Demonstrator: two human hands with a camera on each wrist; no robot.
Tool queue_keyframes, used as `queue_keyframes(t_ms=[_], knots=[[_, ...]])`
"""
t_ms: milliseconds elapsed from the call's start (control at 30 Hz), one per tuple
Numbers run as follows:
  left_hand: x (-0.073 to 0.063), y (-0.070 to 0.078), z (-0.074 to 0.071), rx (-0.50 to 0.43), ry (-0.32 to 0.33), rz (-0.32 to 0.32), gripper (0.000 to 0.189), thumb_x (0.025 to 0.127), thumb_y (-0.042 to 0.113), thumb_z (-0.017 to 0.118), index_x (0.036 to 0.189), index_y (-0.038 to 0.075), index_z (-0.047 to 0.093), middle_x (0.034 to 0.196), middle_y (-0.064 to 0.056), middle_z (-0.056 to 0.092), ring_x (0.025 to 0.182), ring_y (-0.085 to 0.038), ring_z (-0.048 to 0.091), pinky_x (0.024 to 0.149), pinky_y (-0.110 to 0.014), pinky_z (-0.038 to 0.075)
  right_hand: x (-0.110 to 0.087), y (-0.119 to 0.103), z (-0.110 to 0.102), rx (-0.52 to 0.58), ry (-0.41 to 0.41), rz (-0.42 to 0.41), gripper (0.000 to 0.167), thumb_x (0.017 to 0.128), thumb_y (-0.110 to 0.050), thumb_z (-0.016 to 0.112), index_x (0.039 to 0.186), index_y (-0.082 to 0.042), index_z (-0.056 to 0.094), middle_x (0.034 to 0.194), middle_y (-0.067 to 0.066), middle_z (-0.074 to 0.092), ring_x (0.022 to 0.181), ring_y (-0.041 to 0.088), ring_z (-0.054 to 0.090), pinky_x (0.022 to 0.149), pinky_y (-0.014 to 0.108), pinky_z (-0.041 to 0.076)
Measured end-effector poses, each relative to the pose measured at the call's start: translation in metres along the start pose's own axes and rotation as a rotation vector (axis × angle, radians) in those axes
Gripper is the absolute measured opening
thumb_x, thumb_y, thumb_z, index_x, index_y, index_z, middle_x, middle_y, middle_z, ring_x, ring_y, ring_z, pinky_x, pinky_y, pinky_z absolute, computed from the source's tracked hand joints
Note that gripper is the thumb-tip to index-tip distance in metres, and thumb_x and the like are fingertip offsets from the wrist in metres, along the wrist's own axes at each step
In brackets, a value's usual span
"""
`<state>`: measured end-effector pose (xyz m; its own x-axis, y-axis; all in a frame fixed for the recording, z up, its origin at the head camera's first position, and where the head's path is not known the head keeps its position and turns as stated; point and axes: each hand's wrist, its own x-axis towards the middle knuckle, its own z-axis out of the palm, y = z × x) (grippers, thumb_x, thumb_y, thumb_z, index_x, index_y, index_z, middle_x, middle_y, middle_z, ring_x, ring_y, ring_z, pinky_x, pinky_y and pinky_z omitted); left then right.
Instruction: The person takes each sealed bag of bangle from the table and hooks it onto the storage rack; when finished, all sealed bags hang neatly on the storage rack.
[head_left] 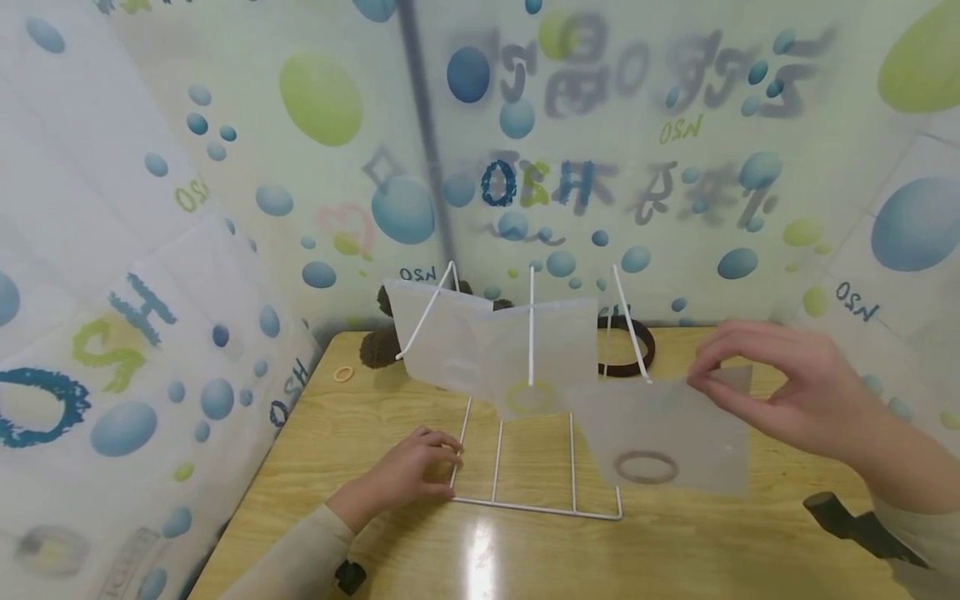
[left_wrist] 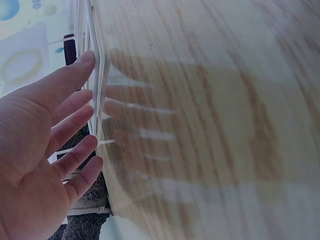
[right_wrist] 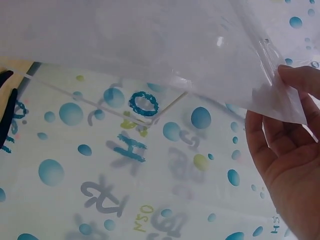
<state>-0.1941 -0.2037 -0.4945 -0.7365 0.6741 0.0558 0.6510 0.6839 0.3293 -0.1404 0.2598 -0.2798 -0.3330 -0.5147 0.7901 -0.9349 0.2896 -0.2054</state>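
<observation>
My right hand (head_left: 798,400) pinches the upper corner of a frosted plastic zip bag (head_left: 705,442) between thumb and fingertips. A brownish ring shape (head_left: 647,467) shows through this bag, whose left upper part lies by the right prong of a white wire rack (head_left: 536,507). Two more frosted bags hang on the rack, a left bag (head_left: 442,333) and a middle bag (head_left: 558,342) with a yellow ring showing through. At the left front of the rack's base, my left hand (head_left: 401,471) touches the wire with loosely extended fingers; its thumb (left_wrist: 82,62) lies against it.
Behind the rack are a dark brown ring (head_left: 651,346) and dark fuzzy objects (head_left: 380,347). A small tan ring (head_left: 343,374) lies at the back left of the wooden table (head_left: 360,533). Patterned curtains (head_left: 510,117) enclose the table's back and sides.
</observation>
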Motion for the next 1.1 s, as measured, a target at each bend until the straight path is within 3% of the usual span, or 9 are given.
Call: queue_keyframes(t_ms=[233, 433, 567, 767, 967, 1100], knots=[[0.000, 0.000, 0.001, -0.005, -0.018, -0.019, 0.041, 0.083, 0.035, 0.086, 0.118, 0.017, 0.076, 0.138, 0.000, 0.064, 0.122, -0.023, 0.054, 0.106, -0.050, 0.048, 0.004, 0.003, 0.004, 0.032, 0.028, -0.026, 0.013, 0.097, -0.015, 0.073, 0.089, -0.005, 0.073, 0.084, 0.000, 0.071, 0.083, 0.002, 0.063, 0.082, 0.011, 0.049], [-0.001, 0.002, -0.001, -0.010, -0.019, -0.021, 0.040, 0.083, 0.033, 0.087, 0.118, 0.016, 0.076, 0.138, 0.000, 0.064, 0.121, -0.023, 0.054, 0.106, -0.050, 0.048, 0.005, 0.011, 0.007, 0.039, 0.033, -0.036, 0.019, 0.099, -0.018, 0.070, 0.088, -0.003, 0.073, 0.083, 0.001, 0.071, 0.082, 0.003, 0.063, 0.081, 0.011, 0.050], [-0.001, 0.003, -0.002, -0.014, -0.018, -0.025, 0.040, 0.084, 0.032, 0.087, 0.119, 0.016, 0.076, 0.138, -0.001, 0.064, 0.121, -0.023, 0.054, 0.105, -0.050, 0.048, 0.003, 0.021, 0.009, 0.003, 0.024, -0.028, 0.023, 0.100, -0.024, 0.068, 0.088, -0.005, 0.073, 0.083, 0.001, 0.071, 0.083, 0.002, 0.064, 0.082, 0.009, 0.050], [-0.001, 0.001, 0.001, -0.006, -0.015, -0.021, 0.040, 0.083, 0.034, 0.087, 0.118, 0.017, 0.076, 0.137, 0.001, 0.064, 0.120, -0.021, 0.054, 0.105, -0.048, 0.049, -0.001, 0.034, 0.010, -0.048, 0.001, -0.005, 0.009, 0.095, -0.016, 0.074, 0.091, -0.008, 0.075, 0.085, 0.000, 0.072, 0.085, 0.001, 0.065, 0.083, 0.009, 0.050], [-0.001, -0.001, 0.003, 0.001, -0.004, -0.018, 0.040, 0.082, 0.034, 0.088, 0.117, 0.017, 0.077, 0.136, 0.001, 0.065, 0.119, -0.021, 0.054, 0.105, -0.046, 0.049, -0.001, 0.046, 0.011, -0.105, 0.004, 0.015, 0.021, 0.099, -0.028, 0.070, 0.092, -0.009, 0.075, 0.085, 0.002, 0.073, 0.086, 0.001, 0.065, 0.086, 0.008, 0.049], [-0.001, -0.001, 0.002, -0.003, -0.007, -0.025, 0.041, 0.082, 0.034, 0.087, 0.117, 0.018, 0.077, 0.137, 0.001, 0.065, 0.120, -0.021, 0.054, 0.105, -0.048, 0.049, -0.003, 0.053, 0.012, -0.120, 0.012, 0.046, 0.013, 0.096, -0.021, 0.074, 0.091, -0.008, 0.075, 0.085, 0.003, 0.073, 0.087, 0.000, 0.065, 0.087, 0.008, 0.049]])
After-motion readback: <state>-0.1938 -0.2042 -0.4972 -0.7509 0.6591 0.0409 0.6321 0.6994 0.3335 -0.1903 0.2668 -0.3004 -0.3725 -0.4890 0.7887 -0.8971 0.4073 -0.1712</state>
